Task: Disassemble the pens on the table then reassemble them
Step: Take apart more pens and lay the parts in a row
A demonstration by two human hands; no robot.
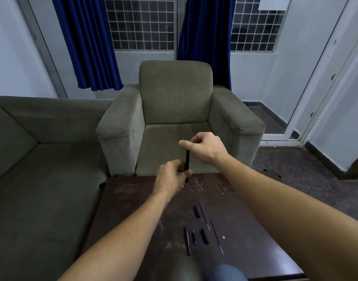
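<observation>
A black pen [187, 161] stands nearly upright above the far edge of the dark table [133, 199]. My left hand [172, 176] grips its lower part and my right hand [204, 148] pinches its top end. On the table nearer to me lie loose pen parts: a black barrel [187, 241], a short blue-tipped piece [193, 237], two black caps [196, 211] [204, 236], and two thin blue refills [204, 216] [216, 236].
A grey armchair [174, 118] stands just beyond the table and a grey sofa [42, 159] runs along its left. The table top is scratched. Blue curtains [89, 43] and a barred window are behind. My knees show at the bottom edge.
</observation>
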